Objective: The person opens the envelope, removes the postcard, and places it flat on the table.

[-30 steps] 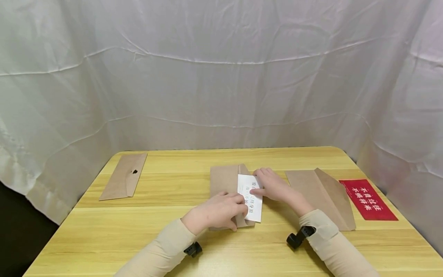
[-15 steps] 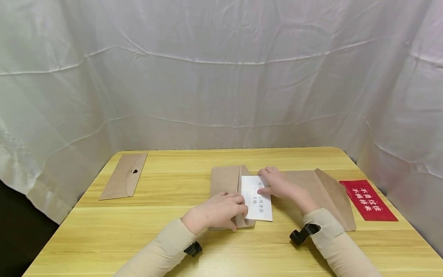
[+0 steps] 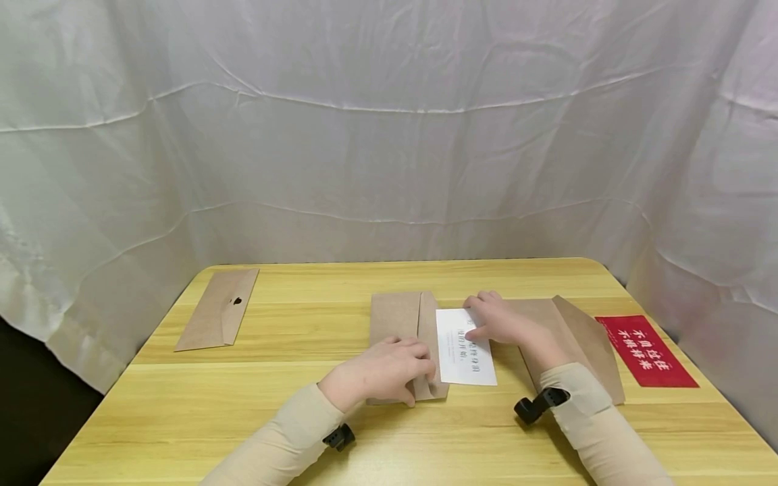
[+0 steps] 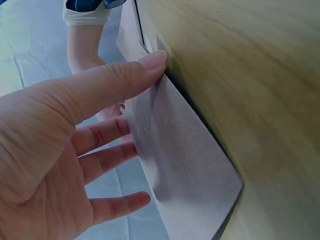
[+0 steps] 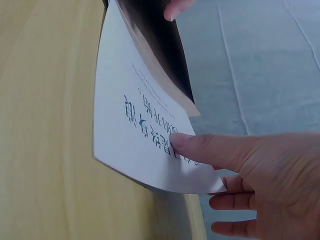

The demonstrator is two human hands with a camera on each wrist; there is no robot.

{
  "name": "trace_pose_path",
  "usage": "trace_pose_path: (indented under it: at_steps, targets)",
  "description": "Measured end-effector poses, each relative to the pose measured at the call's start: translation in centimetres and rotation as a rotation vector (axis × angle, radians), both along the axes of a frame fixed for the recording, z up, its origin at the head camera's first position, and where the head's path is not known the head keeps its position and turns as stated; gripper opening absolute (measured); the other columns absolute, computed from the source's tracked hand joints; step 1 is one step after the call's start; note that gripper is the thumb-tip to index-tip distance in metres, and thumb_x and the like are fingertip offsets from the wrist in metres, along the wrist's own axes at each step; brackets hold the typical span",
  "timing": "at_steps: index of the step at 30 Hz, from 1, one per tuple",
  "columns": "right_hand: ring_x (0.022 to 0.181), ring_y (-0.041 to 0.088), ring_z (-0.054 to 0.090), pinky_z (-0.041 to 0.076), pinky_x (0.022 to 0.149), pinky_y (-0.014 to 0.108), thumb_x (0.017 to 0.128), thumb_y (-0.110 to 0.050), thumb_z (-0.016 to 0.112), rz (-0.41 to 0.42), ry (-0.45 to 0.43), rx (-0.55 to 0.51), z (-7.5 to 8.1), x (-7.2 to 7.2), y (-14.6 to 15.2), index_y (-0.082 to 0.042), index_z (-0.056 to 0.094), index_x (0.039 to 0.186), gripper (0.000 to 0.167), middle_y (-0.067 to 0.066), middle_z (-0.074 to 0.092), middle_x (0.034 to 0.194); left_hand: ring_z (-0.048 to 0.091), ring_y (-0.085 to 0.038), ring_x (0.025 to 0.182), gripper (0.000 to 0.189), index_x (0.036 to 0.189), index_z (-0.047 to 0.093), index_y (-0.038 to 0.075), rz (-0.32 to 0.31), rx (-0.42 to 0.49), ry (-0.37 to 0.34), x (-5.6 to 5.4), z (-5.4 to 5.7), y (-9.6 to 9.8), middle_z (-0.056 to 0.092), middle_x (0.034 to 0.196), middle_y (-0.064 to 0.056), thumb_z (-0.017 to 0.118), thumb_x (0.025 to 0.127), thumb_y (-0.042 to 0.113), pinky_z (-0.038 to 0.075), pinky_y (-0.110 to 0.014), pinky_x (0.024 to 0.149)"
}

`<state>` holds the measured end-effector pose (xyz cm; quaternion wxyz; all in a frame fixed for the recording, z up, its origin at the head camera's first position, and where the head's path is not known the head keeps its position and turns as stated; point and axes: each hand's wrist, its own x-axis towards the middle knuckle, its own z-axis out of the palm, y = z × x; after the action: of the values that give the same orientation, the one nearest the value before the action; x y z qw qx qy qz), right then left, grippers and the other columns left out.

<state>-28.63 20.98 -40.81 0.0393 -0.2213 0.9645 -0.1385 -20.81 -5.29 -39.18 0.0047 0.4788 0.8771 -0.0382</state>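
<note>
In the head view, a brown paper envelope (image 3: 394,314) lies at the table's middle, its flap folded out to the right. My left hand (image 3: 383,371) holds its near part; the left wrist view shows the thumb (image 4: 125,82) at the envelope's edge and the other fingers along its side. My right hand (image 3: 495,320) pinches a white card (image 3: 456,351) printed with Chinese characters, thumb on top and fingers beneath. The card overlaps the open flap, its whole printed face showing except under the thumb. It bows upward in the right wrist view, beside the envelope's dark gaping mouth (image 5: 165,45).
A second open envelope (image 3: 574,337) lies to the right, partly under the right forearm. Beyond it is a red card (image 3: 647,351) with white characters. A closed envelope (image 3: 213,310) with a dark mark sits at the far left. White curtains (image 3: 389,169) surround the wooden table (image 3: 292,405).
My right hand has moved to the right with the white card, drawing it away from the envelope's mouth over the flap. The left hand has stayed in place on the envelope.
</note>
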Motion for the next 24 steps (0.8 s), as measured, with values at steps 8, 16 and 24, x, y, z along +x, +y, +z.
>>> trace_pose_path:
  at_steps: [8, 16, 24]
  targets:
    - [0.106, 0.034, 0.050, 0.046, 0.090, 0.050, 0.077, -0.025, 0.081, -0.013, -0.009, 0.019, 0.2, -0.2, 0.8, -0.001, 0.060, 0.120, 0.054, 0.017, 0.059, 0.112, 0.051, -0.006, 0.110, 0.039, 0.105, 0.063, 0.032, -0.003, 0.009, -0.011, 0.0, -0.1, 0.0, 0.057, 0.110, 0.014, 0.082, 0.072, 0.043, 0.047, -0.036, 0.092]
    - [0.108, 0.033, 0.048, 0.046, 0.091, 0.051, 0.078, -0.027, 0.081, -0.059, -0.058, 0.029, 0.2, -0.3, 1.5, -0.004, 0.060, 0.123, 0.055, 0.016, 0.059, 0.116, 0.050, -0.004, 0.103, 0.040, 0.104, 0.064, 0.030, -0.006, 0.031, -0.063, -0.2, -0.2, -0.1, 0.056, 0.105, 0.014, 0.083, 0.071, 0.040, 0.045, -0.026, 0.084]
    - [0.107, 0.032, 0.048, 0.046, 0.090, 0.050, 0.078, -0.027, 0.081, -0.066, -0.061, 0.043, 0.5, -0.1, 1.9, -0.005, 0.060, 0.123, 0.054, 0.016, 0.059, 0.117, 0.050, -0.004, 0.099, 0.039, 0.103, 0.065, 0.031, -0.012, 0.038, -0.078, -0.3, 0.0, -0.1, 0.056, 0.103, 0.015, 0.084, 0.071, 0.040, 0.043, -0.023, 0.082]
